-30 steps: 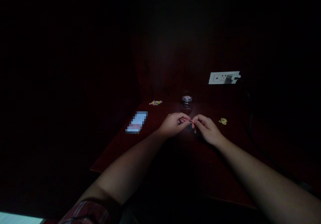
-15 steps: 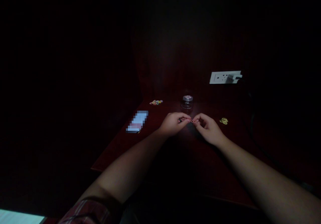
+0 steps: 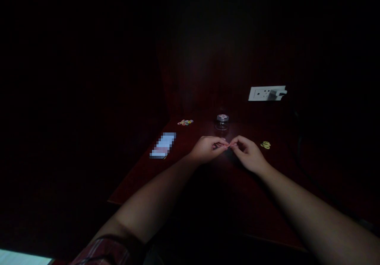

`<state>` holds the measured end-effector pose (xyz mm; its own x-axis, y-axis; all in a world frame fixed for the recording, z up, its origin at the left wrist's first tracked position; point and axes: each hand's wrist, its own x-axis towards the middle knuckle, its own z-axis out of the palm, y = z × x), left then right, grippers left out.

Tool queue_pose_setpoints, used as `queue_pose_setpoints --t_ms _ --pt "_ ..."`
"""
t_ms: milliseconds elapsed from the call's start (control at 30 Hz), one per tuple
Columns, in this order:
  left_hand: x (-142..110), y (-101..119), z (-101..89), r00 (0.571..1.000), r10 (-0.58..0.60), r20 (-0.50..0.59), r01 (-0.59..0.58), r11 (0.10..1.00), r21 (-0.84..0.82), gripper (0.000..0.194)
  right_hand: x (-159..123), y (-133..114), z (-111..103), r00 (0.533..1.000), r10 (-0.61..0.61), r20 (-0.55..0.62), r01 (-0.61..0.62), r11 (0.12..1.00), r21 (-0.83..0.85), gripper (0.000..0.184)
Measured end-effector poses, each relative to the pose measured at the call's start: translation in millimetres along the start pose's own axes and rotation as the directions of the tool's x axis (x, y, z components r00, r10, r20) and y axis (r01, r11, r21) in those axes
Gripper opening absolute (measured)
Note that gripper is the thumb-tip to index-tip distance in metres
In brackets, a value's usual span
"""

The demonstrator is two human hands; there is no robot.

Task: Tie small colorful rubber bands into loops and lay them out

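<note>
Over the dark red table (image 3: 133, 186), my left hand (image 3: 204, 150) and my right hand (image 3: 249, 156) meet fingertip to fingertip. Pinched between them is a thin pinkish elastic band (image 3: 229, 145), mostly covered by the fingers. Both hands are closed on it. Just behind them stands a small clear jar (image 3: 222, 125) with its lid on. To the right of my right hand lies a little pile of yellow elastic bands (image 3: 266, 145). A pile of mixed-colour elastic bands (image 3: 185, 122) lies farther back on the left.
A blurred-out flat, phone-like rectangle (image 3: 163, 145) lies near the table's left edge. On the back wall is a white socket panel (image 3: 259, 94) with a plug (image 3: 279, 94) in it. A dark cable (image 3: 299, 158) runs down the right side.
My fingertips have come closer together, and less of the pinkish band shows between them. The view has shifted very slightly; the jar and piles stay put.
</note>
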<state>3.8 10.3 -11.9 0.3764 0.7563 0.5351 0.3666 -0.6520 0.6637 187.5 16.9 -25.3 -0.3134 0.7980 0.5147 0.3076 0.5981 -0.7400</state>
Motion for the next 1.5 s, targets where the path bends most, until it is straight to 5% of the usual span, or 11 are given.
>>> queue_pose_setpoints --t_ms 867,1200,1500 --pt "0.8 0.8 -3.6 0.993 0.105 -0.050 -0.097 0.985 0.140 0.021 -0.7 -0.2 -3.0 0.999 0.007 0.044 -0.002 0.994 -0.110 0.019" --pt "0.3 3.7 -4.1 0.998 0.013 -0.058 -0.007 0.994 0.106 0.015 -1.6 1.6 -2.4 0.997 0.016 0.071 -0.007 0.992 -0.125 0.023" --pt "-0.9 2.3 -5.8 1.000 -0.023 -0.021 0.026 0.994 0.109 0.014 2.8 5.6 -10.3 1.000 0.006 -0.026 -0.011 0.976 -0.218 0.022"
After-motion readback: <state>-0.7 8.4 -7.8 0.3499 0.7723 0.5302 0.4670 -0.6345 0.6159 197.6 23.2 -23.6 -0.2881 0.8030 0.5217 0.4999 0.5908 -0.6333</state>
